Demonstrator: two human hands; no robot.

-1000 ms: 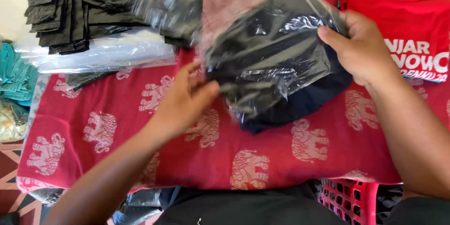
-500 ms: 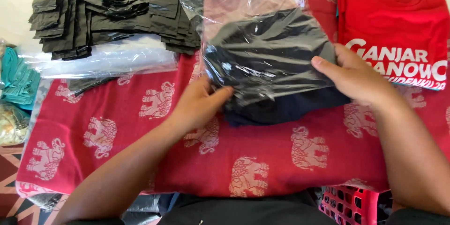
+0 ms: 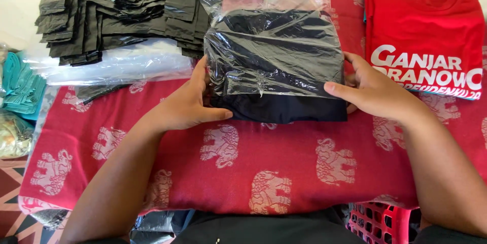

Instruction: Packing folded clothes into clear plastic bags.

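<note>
On the red elephant-print cloth [image 3: 243, 173], at its centre, lies a folded dark garment [image 3: 284, 108], most of it sheathed in a clear plastic bag [image 3: 274, 51]; its near edge protrudes uncovered. The film is glossy, wrinkled and loose at the far end. Left hand [image 3: 185, 103] grasps the package's left edge; right hand [image 3: 373, 91] grasps its right edge, thumb on top. Beyond lie stacked black bags [image 3: 111, 10] and a folded red shirt [image 3: 423, 25].
</note>
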